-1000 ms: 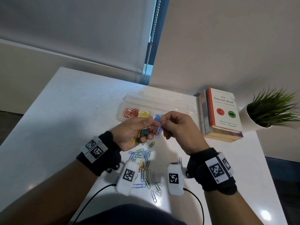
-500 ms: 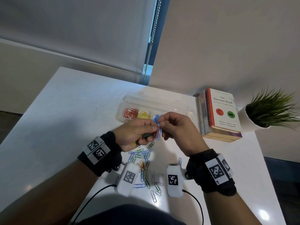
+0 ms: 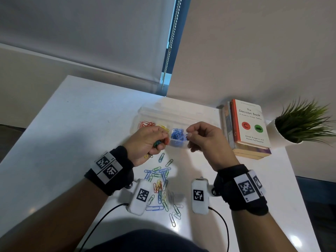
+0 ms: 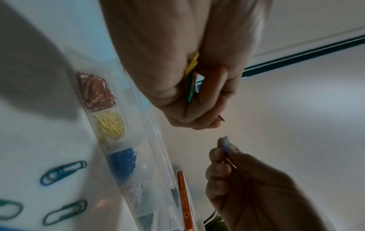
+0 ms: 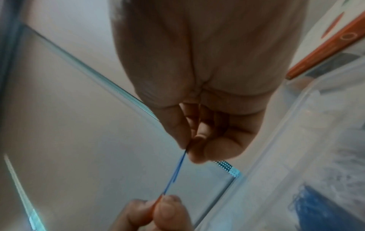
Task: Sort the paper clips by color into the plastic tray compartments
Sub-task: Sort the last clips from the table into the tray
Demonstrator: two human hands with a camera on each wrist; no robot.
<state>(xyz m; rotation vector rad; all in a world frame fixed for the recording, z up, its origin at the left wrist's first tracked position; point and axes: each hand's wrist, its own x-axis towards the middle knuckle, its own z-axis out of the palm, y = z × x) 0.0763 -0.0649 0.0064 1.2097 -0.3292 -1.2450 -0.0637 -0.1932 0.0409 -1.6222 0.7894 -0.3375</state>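
hands parted since earlier | left hand (image 3: 147, 142) clutches clips (image 3: 157, 142) | right hand (image 3: 203, 139) pinches blue clip (image 5: 175, 173) | white table (image 3: 72, 124)

The left hand (image 4: 177, 65) is curled around a few paper clips (image 4: 191, 78), yellow and green ones. Below it in the picture, the right hand (image 4: 247, 187) pinches a blue clip (image 4: 225, 143) at its fingertips. The two hands are apart. A clear plastic tray (image 4: 156, 140) lies on the white table (image 4: 35, 132). Its boxes hold red clips (image 4: 96, 92), then yellow clips (image 4: 110, 125), then blue clips (image 4: 123, 162), then pale ones. Three green clips (image 4: 63, 171) lie loose beside the tray
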